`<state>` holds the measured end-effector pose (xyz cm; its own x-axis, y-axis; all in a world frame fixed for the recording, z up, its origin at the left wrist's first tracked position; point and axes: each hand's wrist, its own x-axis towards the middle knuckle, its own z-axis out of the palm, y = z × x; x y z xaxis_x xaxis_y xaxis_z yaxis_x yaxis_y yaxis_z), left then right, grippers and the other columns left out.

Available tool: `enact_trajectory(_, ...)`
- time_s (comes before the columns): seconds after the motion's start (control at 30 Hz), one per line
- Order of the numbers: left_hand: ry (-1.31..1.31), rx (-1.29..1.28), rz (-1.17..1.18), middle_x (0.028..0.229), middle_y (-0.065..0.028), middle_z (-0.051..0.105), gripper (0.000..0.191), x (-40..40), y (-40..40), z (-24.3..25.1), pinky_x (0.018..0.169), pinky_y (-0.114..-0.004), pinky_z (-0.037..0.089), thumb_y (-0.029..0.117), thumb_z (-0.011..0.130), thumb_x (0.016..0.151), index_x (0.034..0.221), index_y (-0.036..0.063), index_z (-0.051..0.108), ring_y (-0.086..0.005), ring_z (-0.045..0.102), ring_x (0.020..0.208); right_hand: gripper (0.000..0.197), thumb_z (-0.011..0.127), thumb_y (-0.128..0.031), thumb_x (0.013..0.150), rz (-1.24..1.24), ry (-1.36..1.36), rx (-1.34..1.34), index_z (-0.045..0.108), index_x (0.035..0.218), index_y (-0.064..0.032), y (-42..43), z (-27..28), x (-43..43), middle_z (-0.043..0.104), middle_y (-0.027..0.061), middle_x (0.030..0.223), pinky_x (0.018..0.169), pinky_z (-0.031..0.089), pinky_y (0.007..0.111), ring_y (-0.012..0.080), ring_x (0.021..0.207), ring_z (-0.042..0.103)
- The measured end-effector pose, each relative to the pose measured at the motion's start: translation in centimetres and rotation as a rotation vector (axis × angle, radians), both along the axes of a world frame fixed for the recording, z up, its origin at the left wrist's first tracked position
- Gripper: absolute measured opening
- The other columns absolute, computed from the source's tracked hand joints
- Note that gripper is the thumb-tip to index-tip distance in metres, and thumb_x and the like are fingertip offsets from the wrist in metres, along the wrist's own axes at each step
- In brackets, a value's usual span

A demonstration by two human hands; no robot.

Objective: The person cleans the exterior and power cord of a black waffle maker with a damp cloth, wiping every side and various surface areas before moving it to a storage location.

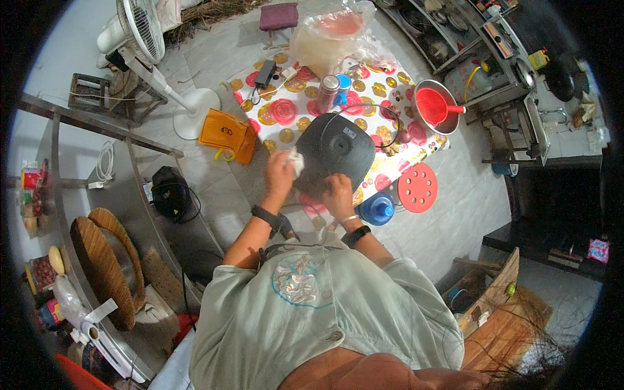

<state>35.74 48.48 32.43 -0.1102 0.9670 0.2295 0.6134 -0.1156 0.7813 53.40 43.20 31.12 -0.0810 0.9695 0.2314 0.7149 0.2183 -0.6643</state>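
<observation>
A black rounded-square electrical appliance, with a small label and a round centre on its visible face, is in front of me at the near side of the cloth-covered table. Crumpled white tissue or cloth is pinched in my left hand, at the appliance's left edge. My right hand has its fingers curled over the near right edge of the appliance. A thin black cord loops over the table on the right. The appliance's other face is hidden.
Behind the appliance stand a metallic cup and a blue bottle. A steel bowl holding a red strainer is on the right. Below lie a blue water jug and a red stool. A white fan stands left.
</observation>
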Motion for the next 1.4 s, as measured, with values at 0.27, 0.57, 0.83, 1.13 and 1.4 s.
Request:
enact_trajectory(0.27, 0.535, 0.247, -0.720, 0.114, -0.0091, 0.045, 0.029, 8.3, 1.1, -1.6, 0.091, -0.037, 0.031, 0.011, 0.042, 0.075, 0.102, 0.0073, 0.051, -0.0225, 0.036, 0.112, 0.020, 0.053, 0.002, 0.060, -0.179, 0.244, 0.030, 0.051, 0.079, -0.0037, -0.9, 4.6, 5.3, 0.051, 0.0131, 0.081, 0.066, 0.042, 0.034, 0.0281, 0.076, 0.050)
enact_trajectory(0.57, 0.517, -0.028, -0.283, 0.126, -0.0094, 0.031, 0.038, 2.8, 5.1, -4.1, 0.092, -0.038, 0.030, 0.008, 0.048, 0.073, 0.111, 0.0046, 0.043, -0.0262, 0.030, 0.116, 0.023, 0.056, 0.001, 0.059, -0.130, 0.166, -0.018, 0.052, 0.081, -0.0037, -1.9, 1.2, 5.8, 0.051, 0.0137, 0.085, 0.067, 0.043, 0.034, 0.0290, 0.077, 0.051)
enact_trajectory(0.83, -0.038, -0.313, -0.046, 0.085, -0.0225, 0.053, 0.028, -0.4, 3.1, -7.8, 0.068, -0.039, 0.040, 0.020, 0.039, 0.083, 0.105, 0.0018, 0.044, -0.0370, 0.052, 0.081, 0.030, 0.063, -0.005, 0.057, 0.137, -0.068, 0.010, 0.052, 0.085, -0.0037, -1.0, 1.2, 2.2, 0.049, 0.0154, 0.090, 0.073, 0.041, 0.038, 0.0321, 0.086, 0.048)
enact_trajectory(1.13, -0.513, -0.382, 0.060, 0.084, -0.0094, 0.056, 0.028, -0.7, -1.7, -8.7, 0.071, -0.029, 0.039, 0.022, 0.039, 0.086, 0.105, 0.0030, 0.047, -0.0166, 0.052, 0.081, 0.038, 0.064, -0.015, 0.064, 0.027, -0.141, 0.094, 0.050, 0.098, -0.0049, 3.0, -0.1, 2.3, 0.044, 0.0175, 0.108, 0.083, 0.035, 0.040, 0.0345, 0.096, 0.042)
enact_trajectory(1.4, -1.003, -0.591, -0.086, 0.099, 0.0020, 0.052, 0.031, -0.9, 2.7, -15.6, 0.079, -0.022, 0.035, 0.026, 0.040, 0.087, 0.108, 0.0069, 0.051, -0.0082, 0.047, 0.088, 0.029, 0.055, -0.021, 0.074, 0.003, 0.024, -0.034, 0.052, 0.097, -0.0020, 3.2, -0.3, 3.4, 0.047, 0.0154, 0.107, 0.085, 0.035, 0.036, 0.0294, 0.101, 0.043)
